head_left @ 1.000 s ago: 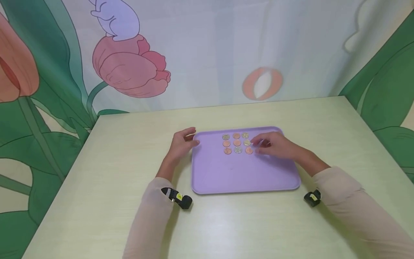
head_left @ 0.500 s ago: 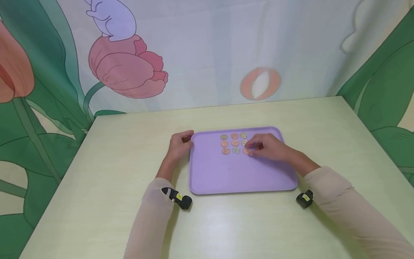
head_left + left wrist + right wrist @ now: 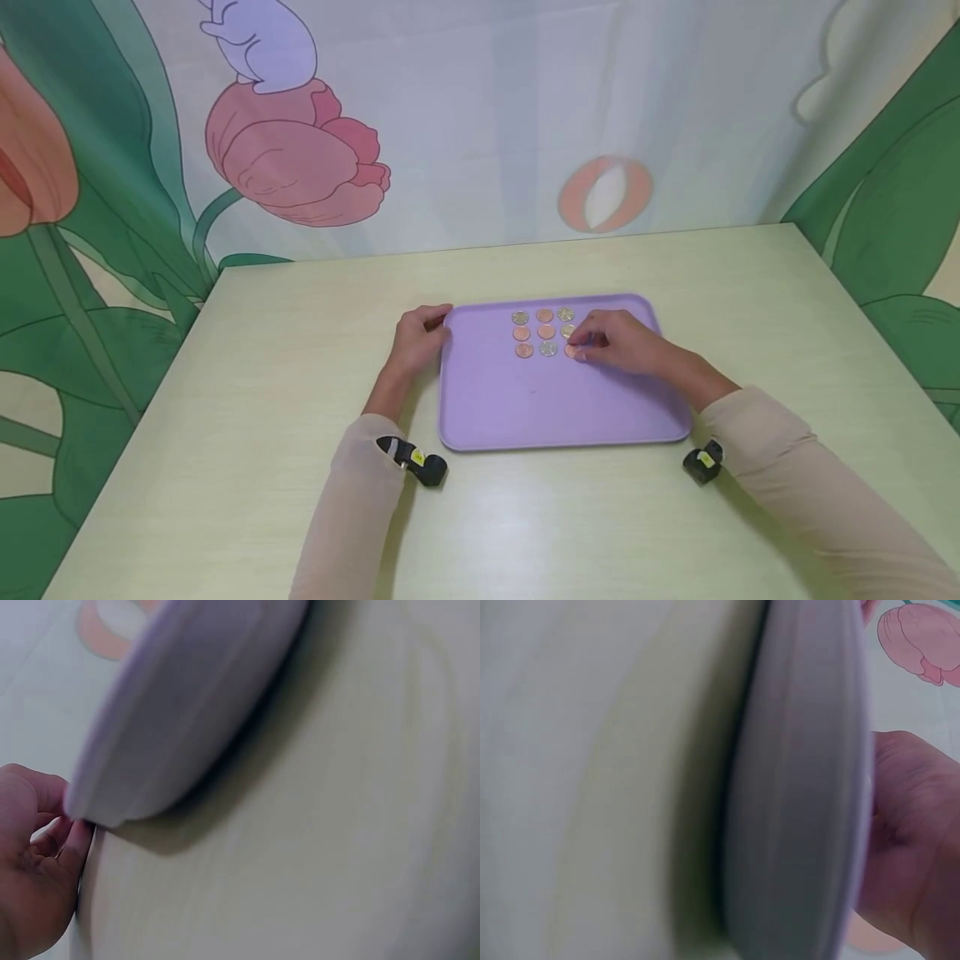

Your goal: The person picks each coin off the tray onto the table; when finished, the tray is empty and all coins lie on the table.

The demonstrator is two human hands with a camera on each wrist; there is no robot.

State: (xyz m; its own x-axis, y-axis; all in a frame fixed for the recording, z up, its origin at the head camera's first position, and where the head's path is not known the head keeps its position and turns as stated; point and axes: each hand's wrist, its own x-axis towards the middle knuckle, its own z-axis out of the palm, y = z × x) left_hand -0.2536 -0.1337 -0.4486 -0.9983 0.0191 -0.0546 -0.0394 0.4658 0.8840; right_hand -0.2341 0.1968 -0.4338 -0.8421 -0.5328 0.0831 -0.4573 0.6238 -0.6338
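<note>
A shallow lilac tray [image 3: 525, 408] lies on the pale bench [image 3: 322, 350], holding nine coins [image 3: 546, 332] in three rows of three toward its back edge. All lie flat and apart from one another: some copper-coloured, others silvery or brassy. The copper-coloured coin [image 3: 568, 352] at the near right corner of the grid is partly covered by the right hand [image 3: 626, 340]. That hand's thumb and forefinger are drawn narrow at it; I cannot tell whether they pinch it or merely touch it. The left hand [image 3: 415, 343] grips the tray's back left corner, thumb at the rim and fingers curled behind.

The tray is oblong, with rounded corners, a low raised rim and, in the wrist views, smooth sloping sides. Faint grain streaks the bench. Beige sleeves [image 3: 352, 517] cover both arms, and behind hangs a softly creased cloth [image 3: 465, 125] printed with tulips and leaves.
</note>
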